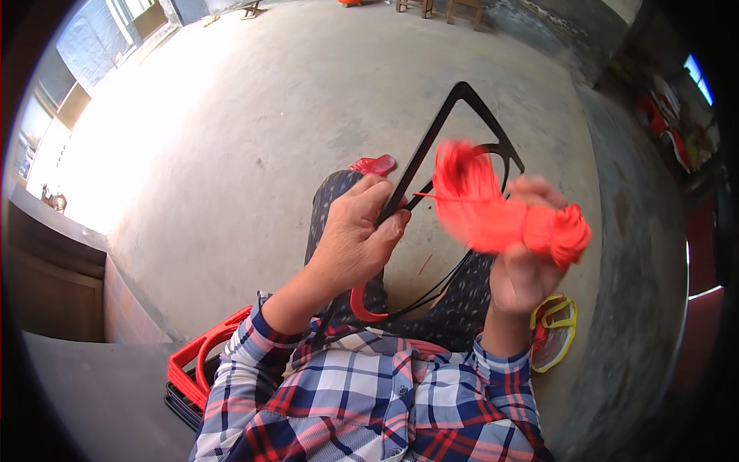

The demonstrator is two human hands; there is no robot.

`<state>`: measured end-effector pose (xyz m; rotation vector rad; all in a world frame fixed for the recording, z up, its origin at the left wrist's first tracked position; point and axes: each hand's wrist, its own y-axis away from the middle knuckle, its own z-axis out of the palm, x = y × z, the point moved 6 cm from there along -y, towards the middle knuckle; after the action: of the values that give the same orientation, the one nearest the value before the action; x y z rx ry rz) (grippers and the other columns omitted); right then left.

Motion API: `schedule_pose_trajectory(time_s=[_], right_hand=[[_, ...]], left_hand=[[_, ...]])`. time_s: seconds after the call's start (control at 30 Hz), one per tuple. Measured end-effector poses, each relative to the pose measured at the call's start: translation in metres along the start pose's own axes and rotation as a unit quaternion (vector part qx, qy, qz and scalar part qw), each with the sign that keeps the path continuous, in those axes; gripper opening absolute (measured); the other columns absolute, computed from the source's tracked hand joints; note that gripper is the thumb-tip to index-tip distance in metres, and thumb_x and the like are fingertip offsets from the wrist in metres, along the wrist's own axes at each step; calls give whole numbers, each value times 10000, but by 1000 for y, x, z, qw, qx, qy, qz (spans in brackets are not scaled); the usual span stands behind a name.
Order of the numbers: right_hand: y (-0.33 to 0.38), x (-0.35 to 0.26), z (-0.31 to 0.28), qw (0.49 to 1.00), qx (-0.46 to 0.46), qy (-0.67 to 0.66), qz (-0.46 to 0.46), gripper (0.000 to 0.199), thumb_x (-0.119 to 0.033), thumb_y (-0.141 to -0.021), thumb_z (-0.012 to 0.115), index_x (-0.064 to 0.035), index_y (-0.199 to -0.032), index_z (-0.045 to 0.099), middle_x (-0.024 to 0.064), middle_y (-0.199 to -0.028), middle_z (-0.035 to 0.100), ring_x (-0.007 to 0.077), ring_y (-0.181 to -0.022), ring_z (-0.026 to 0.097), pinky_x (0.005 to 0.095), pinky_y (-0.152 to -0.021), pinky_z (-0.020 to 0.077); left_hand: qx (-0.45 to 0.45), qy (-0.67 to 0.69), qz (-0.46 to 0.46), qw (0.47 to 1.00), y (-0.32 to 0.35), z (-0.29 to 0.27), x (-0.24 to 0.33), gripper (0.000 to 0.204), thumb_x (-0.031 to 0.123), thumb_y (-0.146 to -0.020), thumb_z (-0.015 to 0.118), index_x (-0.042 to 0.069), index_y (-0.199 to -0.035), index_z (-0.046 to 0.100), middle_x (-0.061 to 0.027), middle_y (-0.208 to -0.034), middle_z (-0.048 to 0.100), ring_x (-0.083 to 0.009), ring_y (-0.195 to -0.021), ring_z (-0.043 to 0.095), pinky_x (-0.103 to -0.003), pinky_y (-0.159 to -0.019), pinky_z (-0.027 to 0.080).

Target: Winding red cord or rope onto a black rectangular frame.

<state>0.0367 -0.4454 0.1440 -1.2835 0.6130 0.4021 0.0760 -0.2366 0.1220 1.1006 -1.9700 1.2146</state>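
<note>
My left hand (358, 223) is closed around one side of a black angular frame (435, 131), with a curved loop inside it. The frame stands tilted above my lap, its pointed corner away from me. Part of a curved piece near my lap is covered in red (363, 306). In my right hand (523, 281) is a thick bundle of red cord (485, 208), gripped near its knotted end and blurred by motion. A thin red strand stretches from the bundle toward the frame, near my left fingers. Where it meets the frame I cannot make out.
Beside my left elbow lie stacked red frames (185, 369) with dark ones (178, 410) beneath. To my right on the floor sits a yellow-rimmed basket (571, 323) with red material inside. A red shoe (375, 165) shows past my knee; wooden stools (465, 11) stand far off.
</note>
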Motion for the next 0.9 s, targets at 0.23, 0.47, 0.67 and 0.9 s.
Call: schedule_pose_trajectory(time_s=[0.23,0.47,0.67,0.9], right_hand=[[34,-9,-1,935,-164,-306,66,592,-526,-862,670,-13,-1103,497,217,-1068,608,347,-981,632,540,-1038,364],[55,9,-30,919,-7,-355,170,572,-519,-945,550,-21,-1223,502,148,-1098,604,330,-1061,583,526,-970,452],[37,54,-100,884,152,-405,175,418,-456,-1011,460,-77,-1170,534,78,-1002,613,211,-935,573,412,-878,479],[108,158,-120,861,243,-93,438,311,-321,-951,635,-51,-1105,612,24,-924,583,134,-810,568,288,-715,490]], left_hand=[[-45,170,-206,963,7,-1,-32,239,148,-951,544,0,-1139,539,-54,-636,622,-105,-564,623,-260,-544,476],[-42,192,-229,954,14,-11,-53,207,244,-1004,533,39,-1023,546,-50,-615,598,-106,-531,586,-229,-484,435],[11,229,-236,944,18,-23,-63,244,286,-1001,547,48,-945,555,-53,-587,588,-106,-494,550,-236,-471,422],[36,192,-240,951,21,-45,-60,255,265,-990,543,30,-892,560,-72,-575,584,-116,-471,536,-247,-459,423]])
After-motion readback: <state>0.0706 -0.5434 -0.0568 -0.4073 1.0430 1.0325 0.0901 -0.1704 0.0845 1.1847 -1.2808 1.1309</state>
